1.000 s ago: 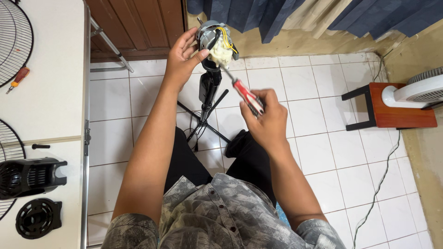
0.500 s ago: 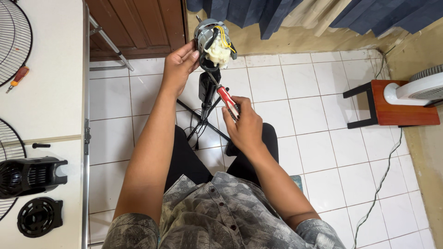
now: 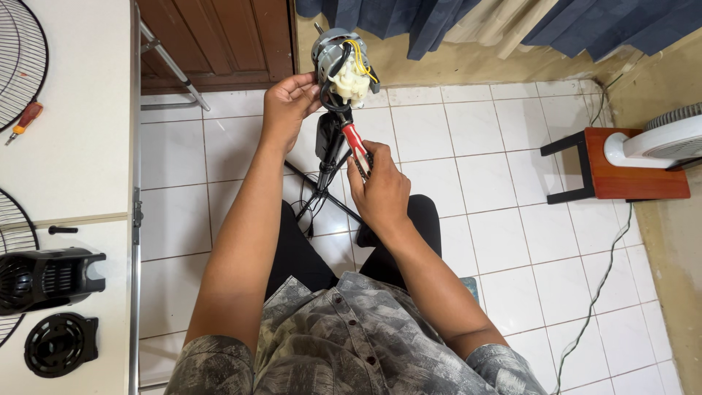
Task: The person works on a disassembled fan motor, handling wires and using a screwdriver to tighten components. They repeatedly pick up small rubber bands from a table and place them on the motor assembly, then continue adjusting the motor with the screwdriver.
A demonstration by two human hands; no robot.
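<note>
Here our left hand point(image 3: 287, 108) has a closed grip on the bare fan motor point(image 3: 341, 62) atop its stand, our right hand point(image 3: 380, 192) a clenched grip on the red-handled screwdriver point(image 3: 356, 145); we should keep the tip square.

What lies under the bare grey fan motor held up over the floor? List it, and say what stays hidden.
Under the grey fan motor, held by the left hand: a black stand post over white floor tiles. The right hand holds a red-handled screwdriver; its tip is hidden among the wires.
</note>
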